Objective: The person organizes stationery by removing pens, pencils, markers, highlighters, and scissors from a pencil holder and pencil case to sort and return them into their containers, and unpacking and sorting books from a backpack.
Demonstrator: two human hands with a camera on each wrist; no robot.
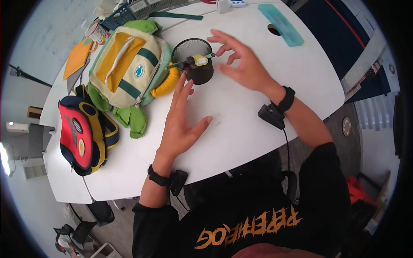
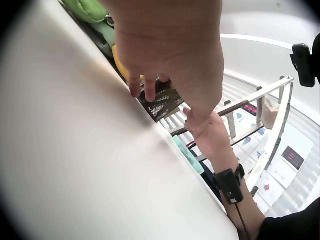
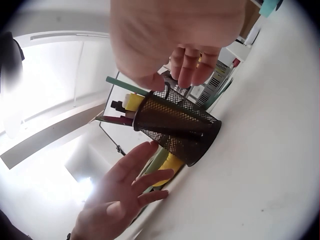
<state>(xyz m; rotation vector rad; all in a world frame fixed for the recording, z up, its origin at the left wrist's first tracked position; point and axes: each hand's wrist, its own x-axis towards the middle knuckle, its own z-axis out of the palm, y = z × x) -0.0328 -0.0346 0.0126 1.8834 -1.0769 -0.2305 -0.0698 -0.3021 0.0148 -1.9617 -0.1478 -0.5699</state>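
Observation:
A black mesh pen cup [image 1: 201,74] stands upright on the white table, with a yellow item [image 3: 133,102], a green stick [image 3: 125,85] and dark pens in it. On its near left side is my left hand [image 1: 175,122], fingers extended and thumb spread, fingertips close to the cup; whether they touch it I cannot tell. My right hand [image 1: 246,69] is to the cup's right, fingers spread and slightly bent, holding nothing. In the right wrist view the cup [image 3: 172,125] lies between the right hand [image 3: 175,40] and the left hand [image 3: 117,195].
A cream and green backpack [image 1: 129,69] with a yellow roll [image 1: 167,84] lies left of the cup. Further left is a red and navy bag [image 1: 79,135]. A teal case [image 1: 280,26] lies at the back right, a grey basket [image 1: 146,9] at the back.

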